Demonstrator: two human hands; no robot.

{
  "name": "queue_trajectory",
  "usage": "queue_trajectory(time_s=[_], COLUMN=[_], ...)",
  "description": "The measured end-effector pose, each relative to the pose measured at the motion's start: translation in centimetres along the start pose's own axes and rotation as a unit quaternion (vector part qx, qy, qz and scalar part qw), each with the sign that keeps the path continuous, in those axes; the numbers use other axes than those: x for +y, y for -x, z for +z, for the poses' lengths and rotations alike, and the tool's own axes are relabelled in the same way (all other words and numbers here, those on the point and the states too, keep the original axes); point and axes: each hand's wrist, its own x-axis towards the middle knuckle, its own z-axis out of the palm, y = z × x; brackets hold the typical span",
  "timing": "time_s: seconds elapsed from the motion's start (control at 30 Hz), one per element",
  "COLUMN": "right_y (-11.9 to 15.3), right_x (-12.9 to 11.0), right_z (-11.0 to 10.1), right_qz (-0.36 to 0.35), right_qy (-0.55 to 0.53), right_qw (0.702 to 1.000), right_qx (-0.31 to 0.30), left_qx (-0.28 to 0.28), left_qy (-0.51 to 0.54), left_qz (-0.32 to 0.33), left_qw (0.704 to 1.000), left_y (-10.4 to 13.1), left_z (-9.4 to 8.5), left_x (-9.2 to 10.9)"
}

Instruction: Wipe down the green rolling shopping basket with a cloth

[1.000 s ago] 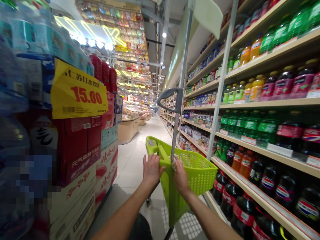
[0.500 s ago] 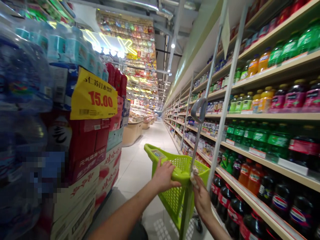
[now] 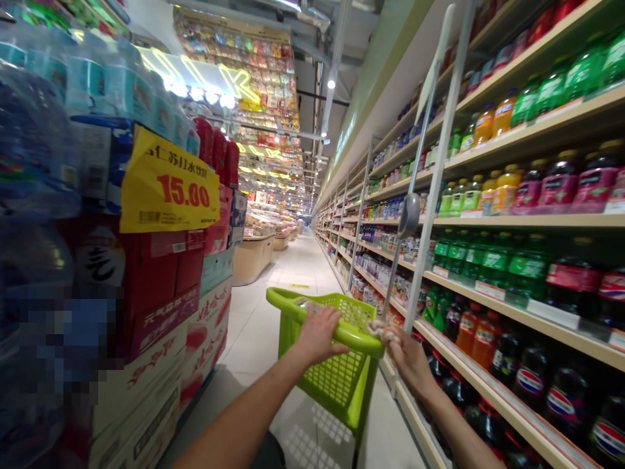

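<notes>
A green plastic shopping cart (image 3: 332, 378) with perforated sides stands in front of me. My left hand (image 3: 317, 332) lies over its handle rim, fingers bent across it and thumb stretched to the right. At the cart's right corner, my right hand (image 3: 407, 355) is closed at the lower end of a long thin metal pole (image 3: 417, 163). A whitish, twisted, rope-like piece (image 3: 381, 330) shows at those fingers. The pole tilts up to the right, bears a grey grip-like part (image 3: 408, 215) midway and ends in a flat pale piece at the top.
Shelves of bottled drinks (image 3: 527, 257) line the right side, close to my right arm. Stacked drink cartons (image 3: 146, 391) and wrapped bottles (image 3: 117, 85) rise on the left, with a yellow price sign (image 3: 170, 185). A tiled aisle (image 3: 303, 260) runs ahead past display counters (image 3: 254, 257).
My right hand and the pole have shifted right, away from the cart's corner, and the grey part has turned. The cart has swung slightly, its near corner moving right. My left hand stays on the handle.
</notes>
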Motion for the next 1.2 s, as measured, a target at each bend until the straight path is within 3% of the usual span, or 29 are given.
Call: queue_trajectory(time_s=[0.07,0.13,0.2,0.33,0.53,0.6,0.7,0.8,0.9,1.0,1.07,1.13,1.2], right_y=[0.1,0.4,0.7,0.4,-1.7,-2.1,-1.9,-1.1,0.2,1.1,0.9,0.2,-0.8], right_x=[0.8,0.4,-0.8,-2.3,-0.6,-0.4,0.2,1.1,0.4,-1.6,-2.8,-3.2,-3.0], right_z=[-0.2,0.7,2.4,4.6,2.2,1.5,1.1,1.4,3.3,6.3,7.6,7.9,7.3], right_qz=[0.028,0.002,-0.059,-0.144,-0.009,-0.004,-0.036,-0.036,-0.052,-0.127,-0.15,-0.146,-0.13], right_qy=[0.016,0.037,0.063,0.131,0.232,0.243,0.244,0.248,0.226,0.174,0.133,0.092,0.063], right_qw=[0.999,0.998,0.995,0.981,0.973,0.97,0.969,0.967,0.966,0.973,0.977,0.982,0.985], right_qx=[0.019,0.042,0.053,0.017,-0.007,-0.022,-0.019,0.054,0.111,0.086,0.071,0.075,0.09], left_qx=[0.01,0.012,0.01,0.008,0.016,0.016,0.01,0.009,0.018,0.034,0.04,0.048,0.046], left_qy=[-0.018,-0.028,-0.031,-0.029,-0.005,0.0,0.005,0.011,0.02,0.044,0.094,0.169,0.223], left_qz=[-0.052,-0.068,-0.052,-0.012,0.032,0.024,0.015,0.017,0.018,0.008,-0.033,-0.092,-0.104], left_qw=[0.998,0.997,0.998,0.999,0.999,1.0,1.0,1.0,0.999,0.998,0.994,0.98,0.968], left_y=[0.0,0.1,0.1,-0.1,-0.8,-1.0,-0.9,-0.6,-0.3,-0.6,-1.2,-2.2,-3.2], left_z=[-0.1,0.1,0.3,0.6,0.9,0.8,0.5,0.4,0.7,1.0,0.8,0.3,-0.4], left_x=[-1.6,-2.4,-2.3,-0.9,0.4,0.5,0.2,-0.2,-0.2,0.2,0.5,1.0,1.8])
